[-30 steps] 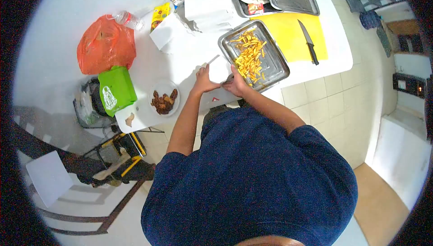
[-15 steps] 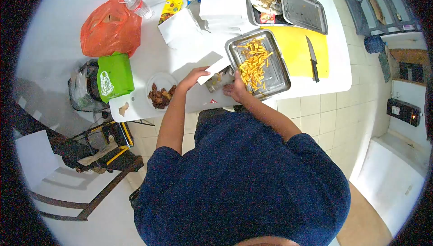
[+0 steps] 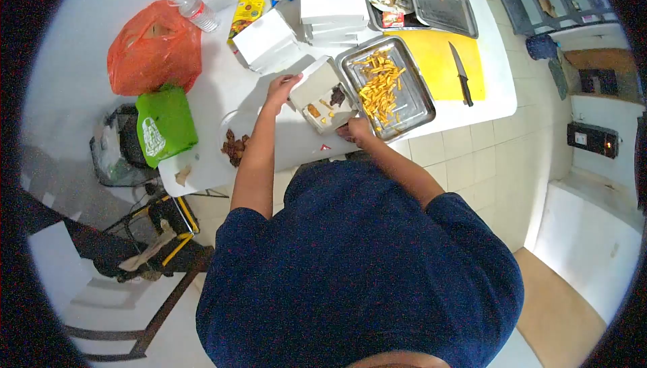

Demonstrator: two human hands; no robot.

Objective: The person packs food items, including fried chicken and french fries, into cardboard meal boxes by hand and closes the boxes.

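Note:
A white takeaway food box (image 3: 315, 126) lies with its lid (image 3: 317, 79) swung back, at the front of the table before me. Inside it are a dark portion of food (image 3: 337, 96), a brown piece and a few pale bits. My left hand (image 3: 283, 89) pinches the lid's left edge. At the box's front right corner, my right hand (image 3: 357, 131) has its fingers curled round the edge, partly hidden. Just right of the box, a metal tray (image 3: 412, 108) holds french fries (image 3: 381, 92). Fried chicken pieces (image 3: 234, 147) sit left of my left forearm, partly covered by it.
Behind stand stacked white boxes (image 3: 331, 4) and another white box (image 3: 266, 39). A knife (image 3: 461, 75) lies on a yellow board (image 3: 431, 65) at right. An orange bag (image 3: 155, 51), a bottle (image 3: 199, 15) and a green bag (image 3: 167, 125) are at left.
The box's lid has swung open, showing the food inside. My left hand has moved up and back with it. My right hand's fingers have gone from spread to curled at the box's corner.

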